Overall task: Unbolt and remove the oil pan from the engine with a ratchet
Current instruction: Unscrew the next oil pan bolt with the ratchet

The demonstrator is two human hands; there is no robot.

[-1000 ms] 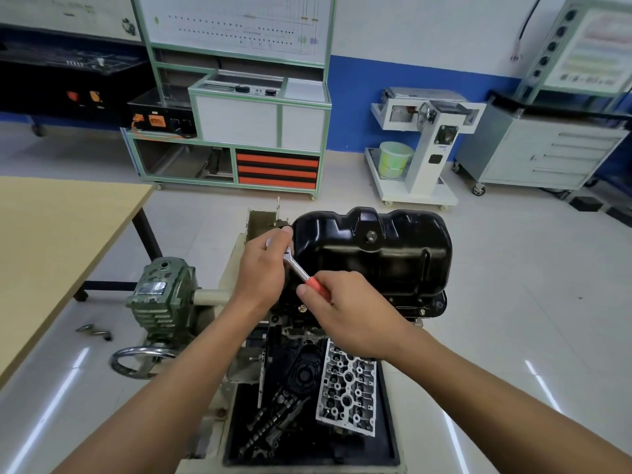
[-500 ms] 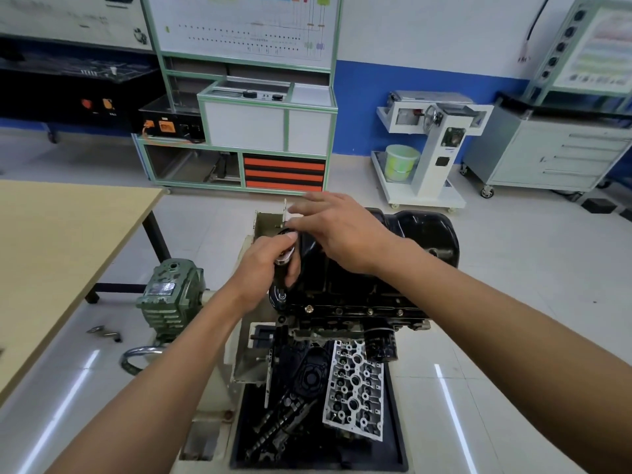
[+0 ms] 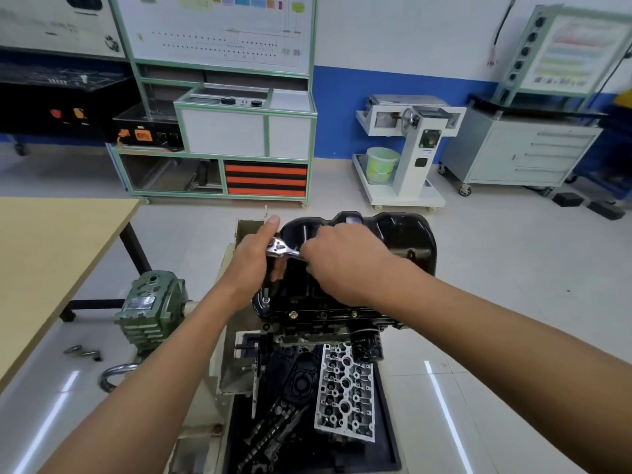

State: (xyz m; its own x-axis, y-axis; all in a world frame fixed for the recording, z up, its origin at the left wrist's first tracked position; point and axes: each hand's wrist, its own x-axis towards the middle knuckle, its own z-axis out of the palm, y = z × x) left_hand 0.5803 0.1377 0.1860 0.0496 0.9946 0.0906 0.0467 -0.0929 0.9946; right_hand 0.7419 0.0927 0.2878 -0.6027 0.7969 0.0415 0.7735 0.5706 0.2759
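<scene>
Workshop classroom kind of place: pale tiled floor [image 3: 513, 268], white wall with a blue band [image 3: 342, 107] along the bottom. Right in the middle is the black oil pan [image 3: 393, 234], sitting on top of the upturned engine [image 3: 325, 316], which is mounted on a beige stand [image 3: 201, 446]. The pan's flange is down against the block, and a bolt head [image 3: 293, 314] shows along its near edge.

The ratchet [image 3: 282, 249] is at the pan's near-left corner, chrome head up high, with a bar dropping from it to a socket [image 3: 266, 298] on the flange. The left hand [image 3: 253, 265] is wrapped around that bar just under the head, fingers curled, thumb sticking straight up. The right hand [image 3: 345, 261] is clenched around the handle and covers it so completely I can't see any of it.

A black oil filter [image 3: 367, 345] hangs off the engine's near side. Below that, a dark tray [image 3: 386, 422] holds a silver cylinder head [image 3: 345, 395] on the right and a couple of camshafts [image 3: 270, 436] to its left. Left of the stand there's a green gearbox [image 3: 150, 313] with a steel handwheel [image 3: 116, 374] beneath it, plus some small metal bits [image 3: 83, 352] on the floor nearby. A wooden table [image 3: 51, 261] fills the left edge.

Along the back wall: a green-framed trainer bench [image 3: 239, 131] with orange drawers, a white machine [image 3: 410, 159] with a pale green bucket [image 3: 381, 164] on its base, and a grey drawer cabinet [image 3: 523, 155] on casters.
</scene>
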